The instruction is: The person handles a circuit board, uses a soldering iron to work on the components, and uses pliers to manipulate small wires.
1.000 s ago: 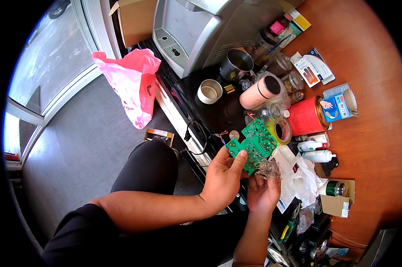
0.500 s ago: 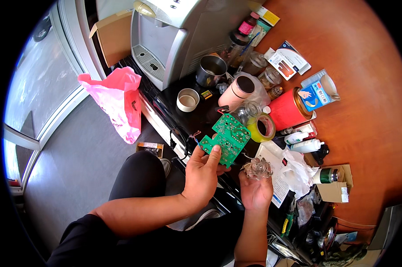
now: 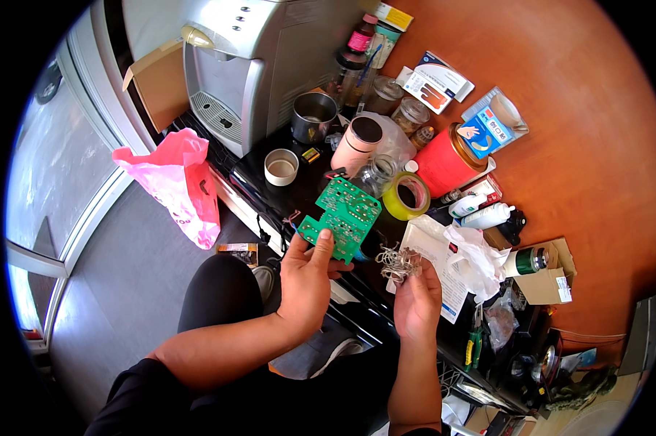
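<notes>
Fingers (image 3: pixel 297 248) of the left hand (image 3: pixel 304 289) clasp a circuit board (image 3: pixel 347 218), thumb (image 3: pixel 322 249) uppermost; upturned right hand (image 3: pixel 416 304) grips wiry tangle (image 3: pixel 398 263).

Circuit board (image 3: pixel 342 211): green plastic-like face, smooth with a sheen, roughened by metallic solder dots. Wire tangle (image 3: pixel 398 264): thin, dull silvery metal, rough overall. Pink bag (image 3: pixel 177 182): thin plastic, crinkled, shiny. Dispenser (image 3: pixel 281 80): smooth silver-grey casing, soft sheen. Pot (image 3: pixel 310 132): polished dark metal. Tape roll (image 3: pixel 393 200): glossy yellow-green plastic. Sheet (image 3: pixel 453 296): plain paper. Open box (image 3: pixel 537 289): matt brown cardboard. Counter (image 3: pixel 553 182): smooth reddish-brown wood look, low gloss.
</notes>
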### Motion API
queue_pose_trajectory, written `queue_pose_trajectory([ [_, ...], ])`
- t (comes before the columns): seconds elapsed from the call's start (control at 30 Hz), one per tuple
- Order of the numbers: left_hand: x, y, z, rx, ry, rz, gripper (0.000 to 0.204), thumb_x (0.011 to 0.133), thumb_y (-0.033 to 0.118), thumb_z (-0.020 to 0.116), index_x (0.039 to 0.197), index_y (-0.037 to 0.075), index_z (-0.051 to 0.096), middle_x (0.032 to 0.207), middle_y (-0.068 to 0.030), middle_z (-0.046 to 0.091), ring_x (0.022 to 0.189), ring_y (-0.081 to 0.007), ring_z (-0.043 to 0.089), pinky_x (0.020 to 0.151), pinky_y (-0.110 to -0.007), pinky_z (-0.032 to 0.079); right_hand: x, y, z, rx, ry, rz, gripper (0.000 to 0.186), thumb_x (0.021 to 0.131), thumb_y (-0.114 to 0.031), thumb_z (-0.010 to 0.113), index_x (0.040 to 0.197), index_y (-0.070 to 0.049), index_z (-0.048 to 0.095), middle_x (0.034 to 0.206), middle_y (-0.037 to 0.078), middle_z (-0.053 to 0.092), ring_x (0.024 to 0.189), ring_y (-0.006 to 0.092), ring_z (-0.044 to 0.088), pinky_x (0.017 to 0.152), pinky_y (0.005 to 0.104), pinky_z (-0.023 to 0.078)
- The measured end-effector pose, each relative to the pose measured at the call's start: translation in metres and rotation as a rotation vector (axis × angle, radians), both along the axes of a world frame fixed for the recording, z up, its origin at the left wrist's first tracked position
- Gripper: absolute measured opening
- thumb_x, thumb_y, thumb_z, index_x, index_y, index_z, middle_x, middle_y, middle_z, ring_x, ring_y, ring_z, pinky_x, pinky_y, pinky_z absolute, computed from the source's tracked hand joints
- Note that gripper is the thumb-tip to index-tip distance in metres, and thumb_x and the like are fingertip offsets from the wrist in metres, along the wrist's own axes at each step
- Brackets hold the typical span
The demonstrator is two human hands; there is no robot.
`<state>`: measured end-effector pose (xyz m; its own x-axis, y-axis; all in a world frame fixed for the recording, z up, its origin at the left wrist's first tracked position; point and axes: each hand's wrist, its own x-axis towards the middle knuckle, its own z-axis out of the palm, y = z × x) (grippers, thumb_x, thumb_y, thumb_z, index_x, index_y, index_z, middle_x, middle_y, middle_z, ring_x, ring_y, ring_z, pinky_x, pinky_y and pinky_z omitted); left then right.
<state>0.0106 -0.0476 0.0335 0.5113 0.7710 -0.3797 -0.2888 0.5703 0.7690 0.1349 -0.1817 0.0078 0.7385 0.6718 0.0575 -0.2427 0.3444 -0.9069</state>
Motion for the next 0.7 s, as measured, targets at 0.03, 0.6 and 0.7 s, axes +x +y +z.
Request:
queue_pose_trajectory([
  [0.03,-0.001,0.001,-0.001,0.006,-0.003,0.002,0.025,0.102,0.03,0.055,0.113,0.008,0.057,0.093,-0.0067,0.071,0.071,-0.0144,0.068,0.061,-0.025,0.048,0.0,-0.001,0.001,-0.073,-0.11,-0.045,0.027,0.096,-0.013,0.059,0.121,-0.001,0.06,0.124,0.009,0.062,0.11,0.021,0.058,0.098,0.0379,0.044],
  [0.6,-0.012,0.005,0.017,-0.067,-0.234,-0.05,0.028,0.105,0.028,0.047,0.121,0.006,0.053,0.107,-0.0099,0.068,0.09,-0.0233,0.071,0.083,-0.037,0.058,-0.014,0.022,0.027,-0.416,-1.553,-0.585,0.023,0.071,-0.007,0.08,0.093,-0.011,0.073,0.083,0.002,0.056,0.071,0.021,0.055,0.063,0.0335,0.043],
  [0.7,-0.011,0.001,0.017,0.001,-0.224,-0.063,0.028,0.106,0.029,0.044,0.121,0.006,0.052,0.112,-0.0101,0.066,0.094,-0.0236,0.068,0.086,-0.04,0.058,-0.015,0.021,0.028,-0.421,-1.58,-0.586,0.023,0.071,-0.007,0.08,0.092,-0.011,0.073,0.081,0.001,0.056,0.068,0.0205,0.055,0.062,0.0332,0.043],
])
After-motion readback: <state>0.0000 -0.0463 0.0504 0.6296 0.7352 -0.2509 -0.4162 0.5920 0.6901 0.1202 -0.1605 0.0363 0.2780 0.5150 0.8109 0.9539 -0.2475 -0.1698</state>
